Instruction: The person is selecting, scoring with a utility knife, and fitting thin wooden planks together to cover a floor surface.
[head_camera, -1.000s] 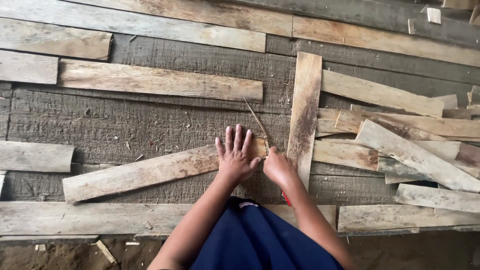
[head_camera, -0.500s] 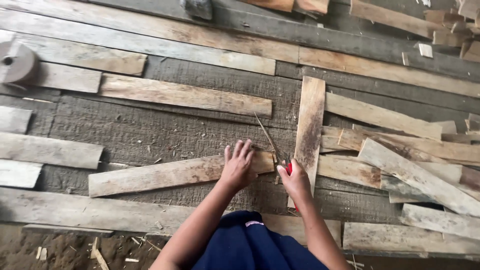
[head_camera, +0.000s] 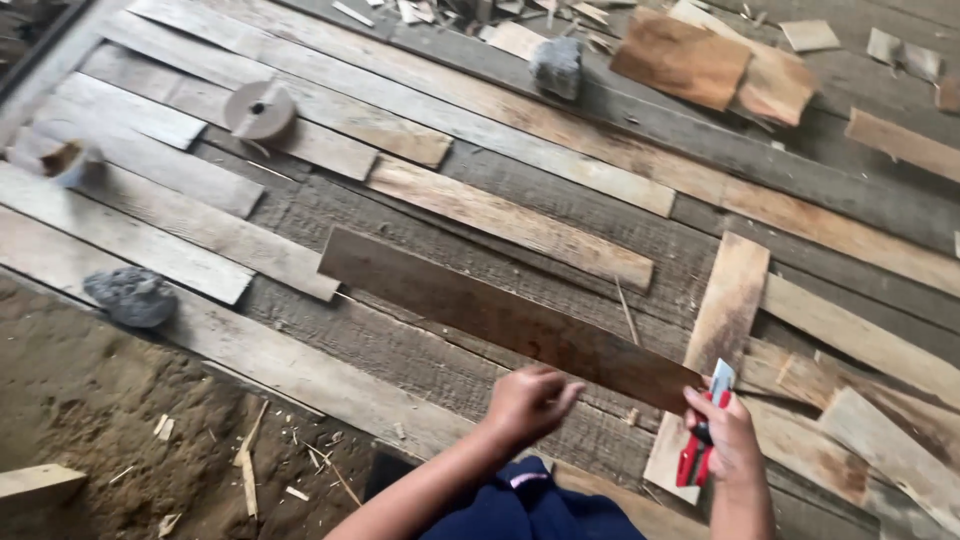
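A single view, taken from the person's head, looks steeply down and forward onto a plank floor (head_camera: 560, 130). It sits close above the left hand (head_camera: 528, 402) and right hand (head_camera: 722, 438), which enter from the bottom edge. The floor runs slantwise across the frame, its far side toward the top, bare earth (head_camera: 90, 400) at the lower left corner.

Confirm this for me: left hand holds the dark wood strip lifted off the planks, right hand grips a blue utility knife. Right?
Not quite. The head view shows the utility knife in the right hand is red, not blue. The rest stands: the left hand holds the dark wood strip lifted off the planks.
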